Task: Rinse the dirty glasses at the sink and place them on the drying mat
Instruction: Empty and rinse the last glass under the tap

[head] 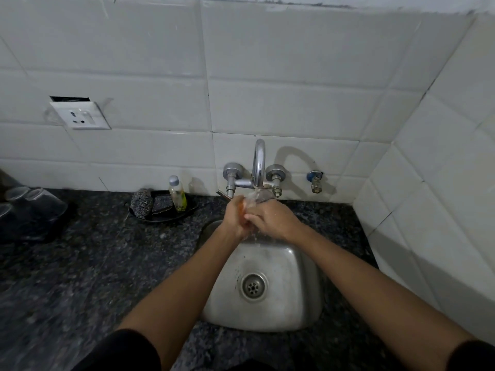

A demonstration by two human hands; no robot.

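A clear glass is held tilted under the chrome tap, and water runs over it into the steel sink. My left hand and my right hand are both wrapped around the glass over the back of the sink. An orange patch shows between my fingers; I cannot tell what it is. Several upturned clear glasses stand on a dark drying mat at the far left of the counter.
A black dish behind the sink's left side holds scrubbing pads and a small bottle of yellow liquid. A wall socket sits above the counter. The tiled side wall stands close on the right. The counter is dark speckled granite.
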